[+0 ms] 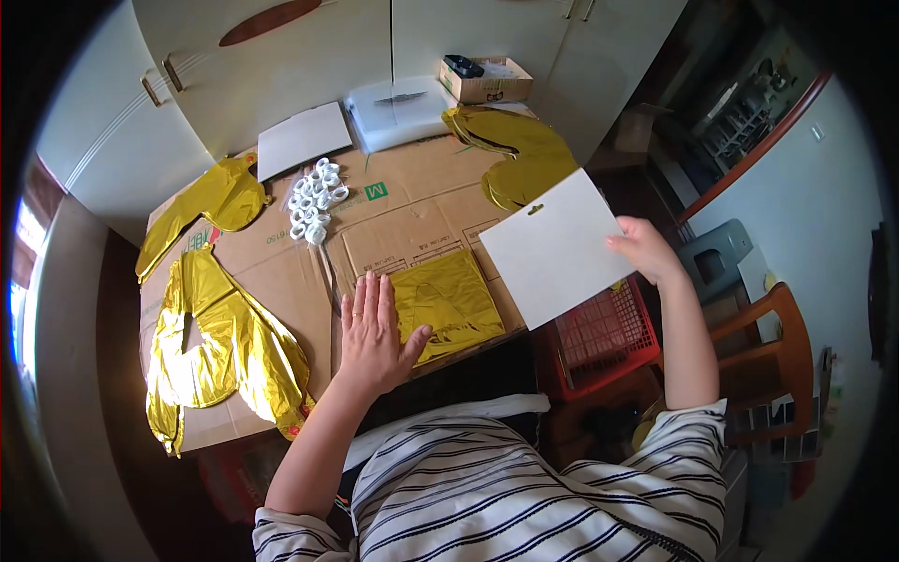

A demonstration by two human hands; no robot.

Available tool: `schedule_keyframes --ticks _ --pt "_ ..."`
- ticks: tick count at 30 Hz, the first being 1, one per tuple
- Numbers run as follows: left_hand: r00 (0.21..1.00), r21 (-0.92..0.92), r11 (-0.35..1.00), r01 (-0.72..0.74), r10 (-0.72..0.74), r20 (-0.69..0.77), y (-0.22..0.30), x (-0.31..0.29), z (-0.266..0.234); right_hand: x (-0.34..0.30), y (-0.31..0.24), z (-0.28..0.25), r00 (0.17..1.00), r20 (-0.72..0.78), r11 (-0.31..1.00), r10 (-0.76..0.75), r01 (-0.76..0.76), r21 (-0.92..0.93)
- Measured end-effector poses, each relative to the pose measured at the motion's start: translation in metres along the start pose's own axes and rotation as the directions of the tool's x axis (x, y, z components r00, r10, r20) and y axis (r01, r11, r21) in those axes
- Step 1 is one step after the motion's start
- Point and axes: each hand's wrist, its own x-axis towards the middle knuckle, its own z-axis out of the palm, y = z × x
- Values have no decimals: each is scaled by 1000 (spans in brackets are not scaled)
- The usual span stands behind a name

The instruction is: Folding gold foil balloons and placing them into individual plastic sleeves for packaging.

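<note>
My left hand lies flat with its fingers stretched out, over the left edge of a folded gold foil balloon at the table's front edge. Between the thumb and fingers of my right hand is the right edge of a white card with a small hang hole. The card is held tilted to the right of the folded foil, partly past the table's edge. Two flat gold foil balloons lie at the left, and more gold foil is at the far right.
Cardboard covers the table. Farther back are a heap of white ribbon rolls, white cards, a clear plastic pack and a small carton. A red basket and a wooden chair stand at the right.
</note>
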Motion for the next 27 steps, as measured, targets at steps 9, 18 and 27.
schedule_keyframes --ticks 9,18,27 --pt "999 107 994 -23 26 -27 -3 -3 16 56 -39 20 985 153 904 -81 137 -406" --pt "1000 101 995 -4 6 -15 0 -1 17 26 18 55 971 227 997 -81 82 5" --pt "999 99 995 8 -3 -49 -1 0 20 3 36 159 984 177 948 32 -86 306"
